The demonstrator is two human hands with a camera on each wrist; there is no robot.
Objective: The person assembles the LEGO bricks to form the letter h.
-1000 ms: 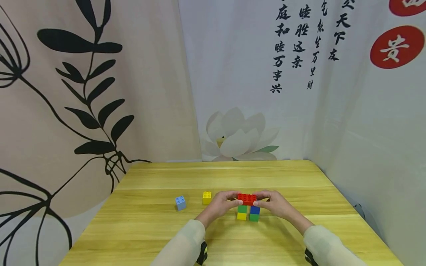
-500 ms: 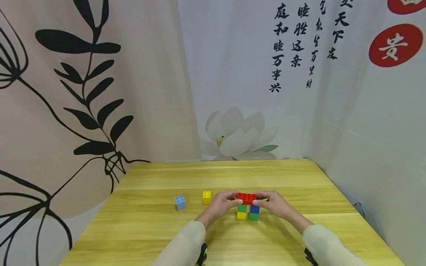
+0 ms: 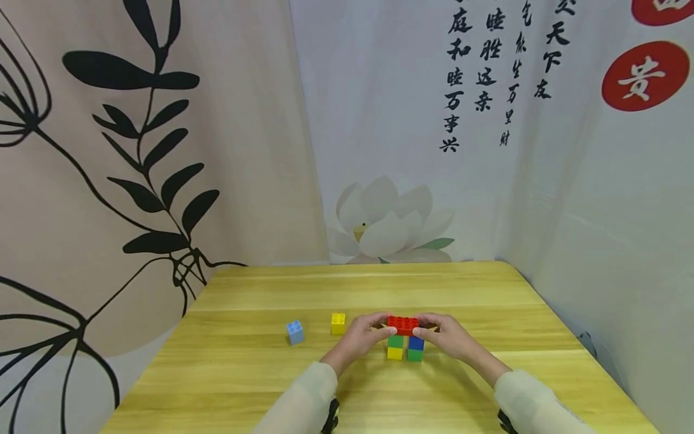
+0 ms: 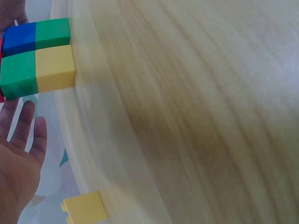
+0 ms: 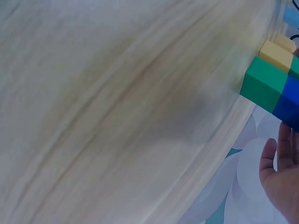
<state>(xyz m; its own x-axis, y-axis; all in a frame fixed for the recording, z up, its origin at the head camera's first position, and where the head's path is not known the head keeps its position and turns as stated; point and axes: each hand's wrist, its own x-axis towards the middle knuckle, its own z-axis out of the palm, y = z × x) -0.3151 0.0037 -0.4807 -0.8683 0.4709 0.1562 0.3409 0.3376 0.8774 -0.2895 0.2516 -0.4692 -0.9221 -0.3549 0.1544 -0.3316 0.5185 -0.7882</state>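
In the head view a long red toy brick (image 3: 403,325) lies across the tops of two short stacks. My left hand (image 3: 364,335) pinches its left end between thumb and fingers, and my right hand (image 3: 447,335) pinches the right end. The left stack has a green brick (image 3: 396,342) over a yellow brick (image 3: 394,354). On the right, a blue brick (image 3: 416,343) sits over another green brick (image 3: 414,355). Both wrist views show the stacks side by side; only a sliver of red shows at the left wrist view's edge.
A loose yellow brick (image 3: 338,323) stands left of my left hand. Farther left is a light blue brick (image 3: 295,332), slightly turned. The wooden table (image 3: 244,374) ends at a curtain with printed plants and characters behind it.
Both hands stay on the red brick and the stacks keep their places. Only a slight shift of the head camera shows.
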